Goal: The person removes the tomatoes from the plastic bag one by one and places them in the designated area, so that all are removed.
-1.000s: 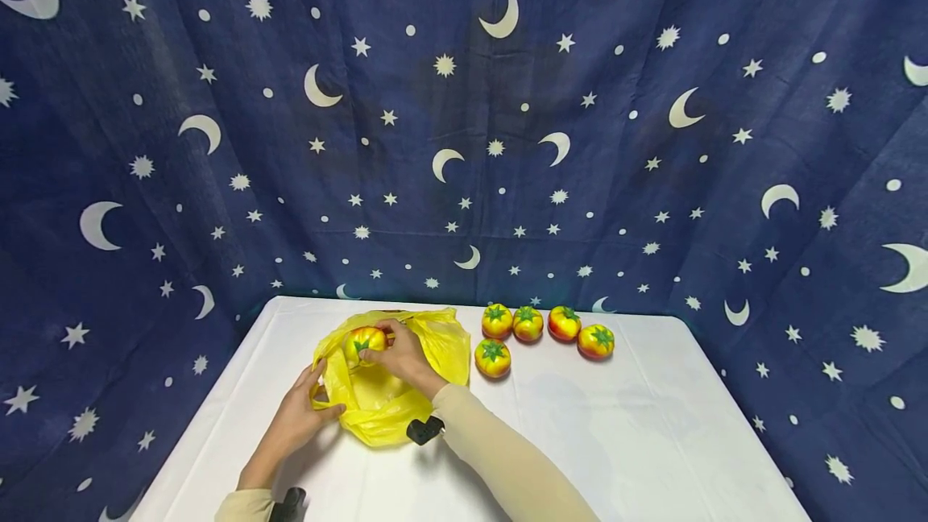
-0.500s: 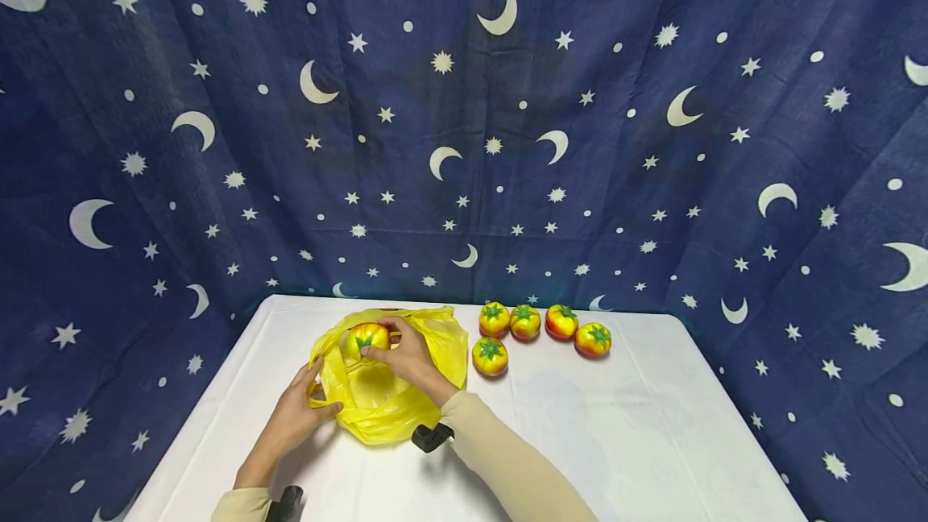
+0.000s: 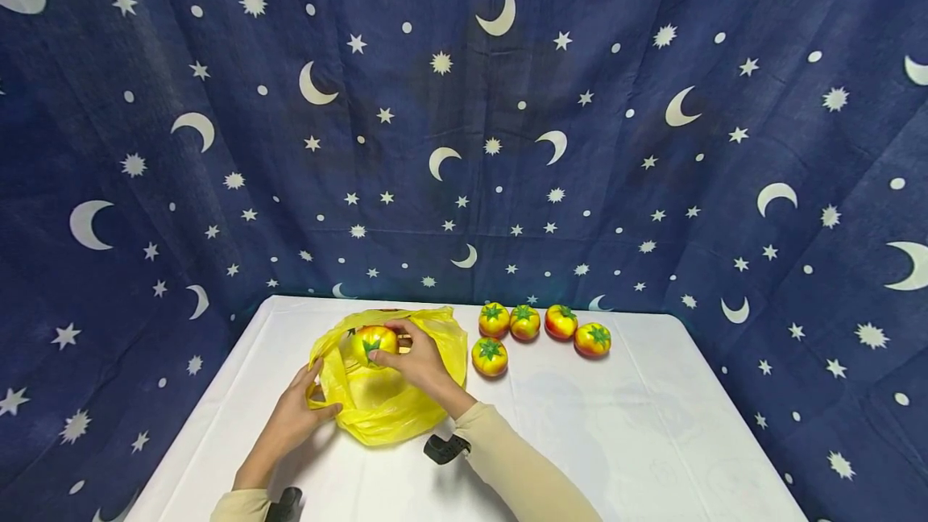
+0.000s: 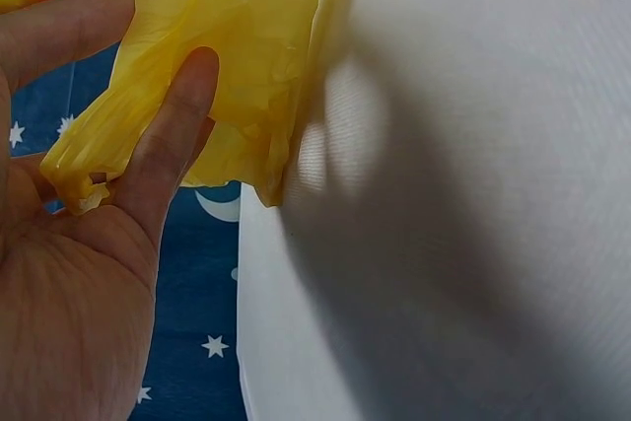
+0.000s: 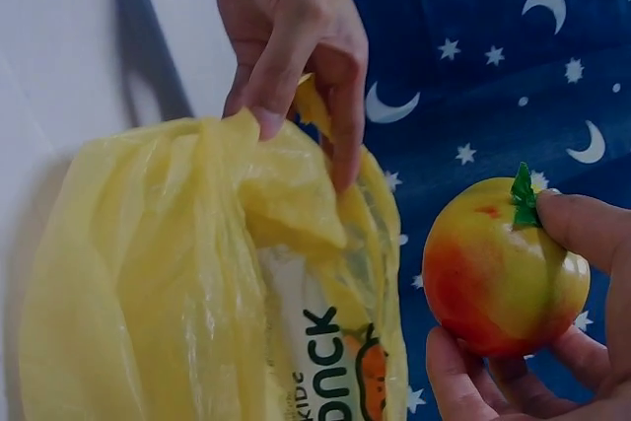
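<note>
A yellow plastic bag (image 3: 395, 421) stands with its mouth spread on the left part of the table. My left hand (image 3: 296, 413) grips the near-left edge of the mouth, thumb and fingers on either side of the film. In the left wrist view, a finger presses along the thin yellow film (image 4: 237, 36). Over the bag's mouth, my right hand (image 3: 422, 362) holds a yellow-and-red toy fruit with a green leafy top (image 3: 370, 339). Thumb beside the leaves and fingers beneath, it grips the toy fruit (image 5: 493, 273) in the right wrist view.
Several matching toy fruits (image 3: 525, 324) sit right of the bag, near the back edge of the white-covered table (image 3: 623, 433). One toy fruit (image 3: 490, 357) lies nearest the bag. A dark blue curtain (image 3: 464, 143) with moons and stars hangs behind.
My right hand has shifted slightly right over the bag's mouth with the toy fruit still in its grip. My left hand keeps its hold on the bag edge.
</note>
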The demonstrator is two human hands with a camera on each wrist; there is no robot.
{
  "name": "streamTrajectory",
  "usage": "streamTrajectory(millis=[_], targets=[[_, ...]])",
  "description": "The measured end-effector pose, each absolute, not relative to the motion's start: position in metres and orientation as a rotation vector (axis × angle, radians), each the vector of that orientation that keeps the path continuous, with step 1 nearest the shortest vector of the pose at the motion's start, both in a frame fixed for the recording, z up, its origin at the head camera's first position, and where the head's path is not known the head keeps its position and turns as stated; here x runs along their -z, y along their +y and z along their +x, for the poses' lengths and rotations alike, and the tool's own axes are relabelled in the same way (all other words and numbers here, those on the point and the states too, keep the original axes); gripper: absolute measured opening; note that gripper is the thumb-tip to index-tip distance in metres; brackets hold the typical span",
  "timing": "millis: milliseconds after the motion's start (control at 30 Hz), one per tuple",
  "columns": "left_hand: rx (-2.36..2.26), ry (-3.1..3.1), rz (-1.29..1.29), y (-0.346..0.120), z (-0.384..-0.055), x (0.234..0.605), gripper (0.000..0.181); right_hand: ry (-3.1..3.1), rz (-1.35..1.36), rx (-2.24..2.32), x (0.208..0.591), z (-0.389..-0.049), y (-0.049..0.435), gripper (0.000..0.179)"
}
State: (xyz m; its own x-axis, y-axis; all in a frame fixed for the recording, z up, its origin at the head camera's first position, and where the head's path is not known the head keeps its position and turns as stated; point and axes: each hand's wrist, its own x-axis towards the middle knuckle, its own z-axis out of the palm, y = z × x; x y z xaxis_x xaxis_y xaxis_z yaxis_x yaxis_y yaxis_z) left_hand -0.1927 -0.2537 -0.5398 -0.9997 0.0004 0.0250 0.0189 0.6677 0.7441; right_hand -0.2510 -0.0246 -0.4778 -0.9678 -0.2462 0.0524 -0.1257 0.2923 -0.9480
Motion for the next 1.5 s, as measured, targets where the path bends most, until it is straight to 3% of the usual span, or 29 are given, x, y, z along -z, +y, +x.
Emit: streamTrajectory(millis=[867,1500], targets=[[1.284,-2.890,0.017,-0.251,-0.188,0.540,0.099,2.247,-0.471,1.940,0.452,-0.221,0.017,0.050],[1.271,-2.882,0.016,-0.251,-0.189,0.539,0.099,2.298,-0.424,1.993,0.472,-0.228,0.040,0.047]])
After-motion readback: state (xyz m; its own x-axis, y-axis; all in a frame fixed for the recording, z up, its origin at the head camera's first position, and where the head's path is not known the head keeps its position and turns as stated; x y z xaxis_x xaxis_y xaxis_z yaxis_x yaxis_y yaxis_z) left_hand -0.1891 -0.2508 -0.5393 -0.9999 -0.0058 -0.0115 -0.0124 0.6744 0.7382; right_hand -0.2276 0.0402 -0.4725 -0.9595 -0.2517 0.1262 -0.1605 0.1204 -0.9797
